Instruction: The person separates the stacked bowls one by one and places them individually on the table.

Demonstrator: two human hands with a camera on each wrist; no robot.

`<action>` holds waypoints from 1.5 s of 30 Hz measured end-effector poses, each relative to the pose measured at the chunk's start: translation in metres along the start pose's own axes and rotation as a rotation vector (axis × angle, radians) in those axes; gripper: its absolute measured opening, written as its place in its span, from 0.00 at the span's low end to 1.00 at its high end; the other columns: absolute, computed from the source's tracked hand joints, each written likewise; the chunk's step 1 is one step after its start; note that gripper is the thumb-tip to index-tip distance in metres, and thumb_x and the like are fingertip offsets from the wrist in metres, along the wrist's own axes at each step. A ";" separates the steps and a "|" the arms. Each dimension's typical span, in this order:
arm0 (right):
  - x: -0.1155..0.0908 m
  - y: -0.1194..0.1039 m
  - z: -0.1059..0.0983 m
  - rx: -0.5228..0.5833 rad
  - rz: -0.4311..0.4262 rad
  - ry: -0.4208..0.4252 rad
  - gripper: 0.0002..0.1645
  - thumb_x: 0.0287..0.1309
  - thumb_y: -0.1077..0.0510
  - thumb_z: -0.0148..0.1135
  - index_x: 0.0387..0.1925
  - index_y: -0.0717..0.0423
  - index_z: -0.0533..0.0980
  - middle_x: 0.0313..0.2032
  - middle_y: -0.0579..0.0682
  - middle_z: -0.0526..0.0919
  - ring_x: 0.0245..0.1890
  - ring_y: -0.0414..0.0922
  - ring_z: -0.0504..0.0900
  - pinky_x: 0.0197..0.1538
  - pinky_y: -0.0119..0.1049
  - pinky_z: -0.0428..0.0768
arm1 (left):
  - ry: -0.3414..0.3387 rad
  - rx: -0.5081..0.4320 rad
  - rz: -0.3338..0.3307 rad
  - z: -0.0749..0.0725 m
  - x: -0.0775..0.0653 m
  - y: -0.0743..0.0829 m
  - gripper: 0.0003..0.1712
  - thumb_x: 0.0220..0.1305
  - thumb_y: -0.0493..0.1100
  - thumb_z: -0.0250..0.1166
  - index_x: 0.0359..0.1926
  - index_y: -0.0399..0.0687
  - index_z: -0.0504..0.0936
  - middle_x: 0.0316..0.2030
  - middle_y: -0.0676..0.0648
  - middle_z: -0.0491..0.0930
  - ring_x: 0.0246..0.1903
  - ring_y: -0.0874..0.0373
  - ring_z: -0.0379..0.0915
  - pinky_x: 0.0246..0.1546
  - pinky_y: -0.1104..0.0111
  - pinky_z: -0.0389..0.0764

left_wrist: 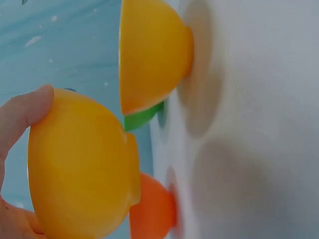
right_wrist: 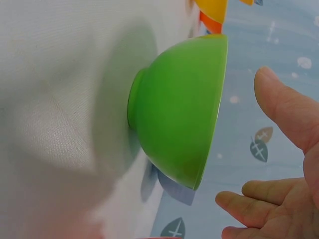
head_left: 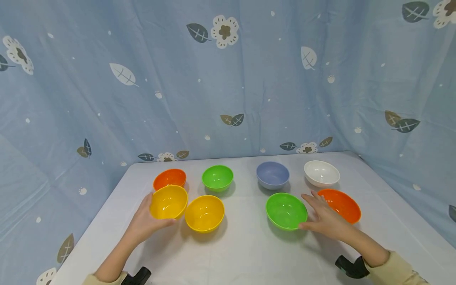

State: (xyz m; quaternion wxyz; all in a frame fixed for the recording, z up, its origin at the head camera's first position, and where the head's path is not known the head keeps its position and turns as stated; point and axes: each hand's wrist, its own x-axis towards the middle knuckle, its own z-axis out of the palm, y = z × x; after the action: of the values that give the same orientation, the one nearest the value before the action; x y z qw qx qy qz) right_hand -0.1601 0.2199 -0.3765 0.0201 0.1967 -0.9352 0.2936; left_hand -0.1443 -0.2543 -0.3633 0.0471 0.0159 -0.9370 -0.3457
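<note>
My left hand (head_left: 145, 221) grips a yellow bowl (left_wrist: 79, 169) by its rim, the thumb on the near side. In the left wrist view that bowl hangs above the table, its shadow apart from it. Just right of it a second yellow bowl (head_left: 204, 213) stands on the table, and an orange bowl (head_left: 170, 179) is partly hidden behind it. My right hand (head_left: 325, 217), fingers spread, hovers beside a green bowl (right_wrist: 174, 109) that stands upright on the cloth. A gap shows between hand and bowl in the right wrist view. Another orange bowl (head_left: 342, 206) is partly behind that hand.
Along the back of the white table (head_left: 242, 253) stand a green bowl (head_left: 217, 178), a blue bowl (head_left: 272, 175) and a white bowl (head_left: 322, 173). A blue patterned curtain (head_left: 199, 87) hangs behind the table and at both sides.
</note>
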 end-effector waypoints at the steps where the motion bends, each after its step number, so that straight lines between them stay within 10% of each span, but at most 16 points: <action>1: 0.000 0.000 0.000 0.000 0.002 0.000 0.53 0.38 0.47 0.73 0.60 0.71 0.60 0.61 0.75 0.56 0.60 0.75 0.50 0.52 0.72 0.54 | -0.002 0.003 -0.008 0.000 0.000 -0.002 0.67 0.38 0.57 0.74 0.68 0.30 0.43 0.64 0.30 0.51 0.57 0.37 0.58 0.54 0.42 0.64; 45: -0.004 0.004 -0.002 -0.022 0.048 -0.021 0.56 0.37 0.42 0.72 0.61 0.70 0.60 0.62 0.76 0.53 0.60 0.76 0.49 0.53 0.72 0.54 | -0.120 0.045 -0.210 0.010 0.004 -0.040 0.74 0.39 0.59 0.72 0.65 0.22 0.31 0.64 0.22 0.38 0.62 0.29 0.44 0.60 0.41 0.52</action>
State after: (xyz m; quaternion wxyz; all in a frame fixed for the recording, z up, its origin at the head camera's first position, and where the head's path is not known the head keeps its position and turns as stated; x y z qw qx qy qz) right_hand -0.1583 0.2255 -0.3774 0.0055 0.1773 -0.9429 0.2819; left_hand -0.1495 -0.2788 -0.3970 -0.0461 0.0941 -0.9388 -0.3280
